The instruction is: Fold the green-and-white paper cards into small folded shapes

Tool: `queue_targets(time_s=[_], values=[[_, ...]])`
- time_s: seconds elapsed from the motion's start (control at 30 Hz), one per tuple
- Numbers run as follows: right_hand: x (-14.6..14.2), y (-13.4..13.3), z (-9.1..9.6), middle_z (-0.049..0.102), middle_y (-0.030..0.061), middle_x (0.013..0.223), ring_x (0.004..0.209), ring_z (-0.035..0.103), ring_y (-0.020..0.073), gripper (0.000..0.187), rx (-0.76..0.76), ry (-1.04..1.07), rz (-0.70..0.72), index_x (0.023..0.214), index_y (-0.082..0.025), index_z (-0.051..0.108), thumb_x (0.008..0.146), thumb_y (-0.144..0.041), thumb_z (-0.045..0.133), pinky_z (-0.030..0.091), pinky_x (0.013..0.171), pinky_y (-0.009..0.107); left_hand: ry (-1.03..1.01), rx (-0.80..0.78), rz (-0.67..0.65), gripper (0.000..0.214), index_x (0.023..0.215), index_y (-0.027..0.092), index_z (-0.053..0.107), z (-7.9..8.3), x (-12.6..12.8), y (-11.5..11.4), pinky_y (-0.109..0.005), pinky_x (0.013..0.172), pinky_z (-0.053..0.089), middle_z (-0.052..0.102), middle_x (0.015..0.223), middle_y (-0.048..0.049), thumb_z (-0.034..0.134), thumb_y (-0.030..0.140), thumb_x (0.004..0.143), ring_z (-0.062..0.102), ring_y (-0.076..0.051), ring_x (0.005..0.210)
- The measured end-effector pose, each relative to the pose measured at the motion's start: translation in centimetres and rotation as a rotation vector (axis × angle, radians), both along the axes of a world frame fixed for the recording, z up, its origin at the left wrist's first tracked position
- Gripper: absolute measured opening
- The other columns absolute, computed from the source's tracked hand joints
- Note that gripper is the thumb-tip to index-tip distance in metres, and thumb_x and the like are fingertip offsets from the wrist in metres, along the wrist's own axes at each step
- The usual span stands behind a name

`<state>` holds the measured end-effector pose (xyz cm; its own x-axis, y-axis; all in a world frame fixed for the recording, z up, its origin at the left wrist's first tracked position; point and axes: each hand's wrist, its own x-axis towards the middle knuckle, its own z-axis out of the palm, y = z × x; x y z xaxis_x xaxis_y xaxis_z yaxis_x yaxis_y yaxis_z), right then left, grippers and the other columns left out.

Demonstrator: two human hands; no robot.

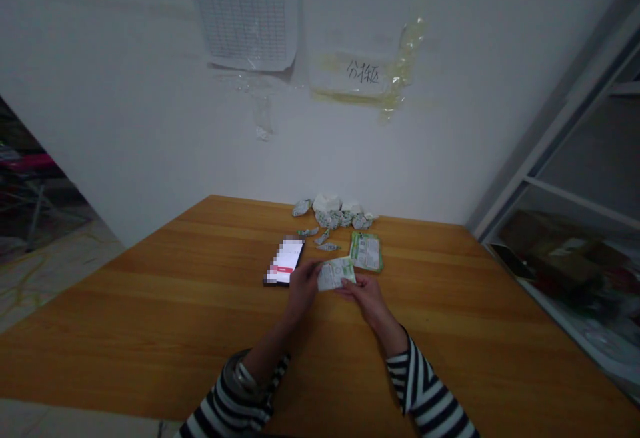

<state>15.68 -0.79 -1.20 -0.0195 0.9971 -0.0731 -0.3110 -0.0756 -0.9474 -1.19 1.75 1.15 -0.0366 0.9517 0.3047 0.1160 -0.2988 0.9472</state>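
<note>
My left hand (303, 288) and my right hand (365, 295) both pinch a flat white-and-green sachet (336, 273) above the wooden tabletop (150, 318). Just left of my left hand lies a smartphone (285, 261) with its screen lit and pixelated. A flat green-edged packet (366, 251) rests beyond my right hand. Farther back sits a heap of crumpled white-and-green wrappers (335, 215), with several small folded scraps (320, 238) in front of it. Striped sleeves cover both my forearms.
The table's far edge meets a white wall bearing a taped printed grid sheet (245, 15) and a handwritten label (363, 73). A metal shelf unit (560, 158) with stored items stands at right. A tiled floor (45, 271) lies beyond the left edge.
</note>
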Motion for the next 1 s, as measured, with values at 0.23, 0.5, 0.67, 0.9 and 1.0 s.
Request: queue_targets(time_s=[0.23, 0.5, 0.67, 0.9, 1.0], values=[[-0.5, -0.1, 0.2, 0.075, 0.0087, 0.078, 0.069, 0.07, 0.0231, 0.037, 0.027, 0.172, -0.048, 0.081, -0.014, 0.073, 0.065, -0.047, 0.078, 0.054, 0.072, 0.039, -0.043, 0.0, 0.01, 0.02, 0.088, 0.015, 0.071, -0.2, 0.0, 0.2, -0.034, 0.07, 0.054, 0.074, 0.086, -0.008, 0.06, 0.028, 0.078, 0.068, -0.023, 0.078], [-3.2, -0.5, 0.0, 0.074, 0.0083, 0.084, 0.079, 0.069, 0.0221, 0.028, 0.055, 0.284, -0.227, 0.084, -0.014, 0.071, 0.065, -0.033, 0.079, 0.054, 0.078, 0.037, -0.165, -0.077, 0.036, 0.027, 0.088, 0.013, 0.071, -0.3, 0.3, 0.3, -0.033, 0.068, 0.055, 0.075, 0.086, -0.0093, 0.064, 0.036, 0.075, 0.069, -0.024, 0.078], [-4.5, -0.7, -0.2, 0.073, 0.0058, 0.085, 0.082, 0.068, 0.0198, 0.025, 0.072, 0.366, -0.375, 0.081, -0.017, 0.068, 0.06, -0.024, 0.081, 0.054, 0.08, 0.034, -0.224, -0.131, 0.051, 0.028, 0.087, 0.013, 0.072, 0.1, 0.7, -0.2, -0.033, 0.066, 0.055, 0.075, 0.086, -0.0096, 0.066, 0.036, 0.073, 0.069, -0.024, 0.077], [-5.6, -1.5, 0.5, 0.073, 0.0108, 0.089, 0.08, 0.069, 0.0223, 0.027, 0.035, 0.323, -0.261, 0.081, -0.014, 0.068, 0.068, -0.036, 0.076, 0.054, 0.075, 0.035, -0.282, -0.109, 0.078, 0.032, 0.092, 0.013, 0.071, 0.2, 1.1, -0.6, -0.033, 0.072, 0.054, 0.075, 0.093, -0.0102, 0.065, 0.038, 0.073, 0.069, -0.025, 0.085], [-5.9, -1.4, 0.3, 0.072, 0.0071, 0.073, 0.066, 0.067, 0.0191, 0.024, 0.065, 0.268, -0.329, 0.07, -0.014, 0.066, 0.065, -0.035, 0.078, 0.053, 0.066, 0.031, -0.298, -0.122, 0.087, 0.03, 0.088, 0.013, 0.071, -0.2, 1.2, -0.5, -0.033, 0.071, 0.054, 0.075, 0.089, -0.0095, 0.065, 0.038, 0.073, 0.069, -0.023, 0.08]])
